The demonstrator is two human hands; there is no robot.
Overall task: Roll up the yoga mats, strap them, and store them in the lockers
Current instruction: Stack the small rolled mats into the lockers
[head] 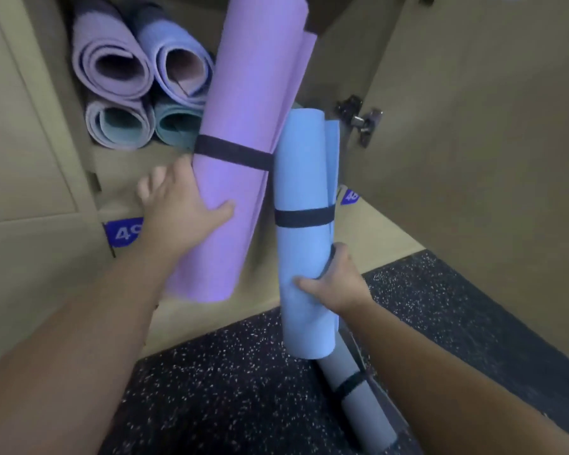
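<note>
At the locker mouth (pixel 119 178), my left hand (pixel 181 205) grips the purple mat (pixel 243 110), my right hand (pixel 335 284) the blue mat (pixel 303 192); crowding could jam them against the stacked rolls (pixel 138 93).

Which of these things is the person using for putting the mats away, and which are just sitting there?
For the job:
purple mat, gripped by the left hand
blue mat, gripped by the right hand
black strap round the purple mat
grey mat on the floor
open locker with four rolled mats inside

Just there:
door hinge
number sticker
speckled floor
</note>
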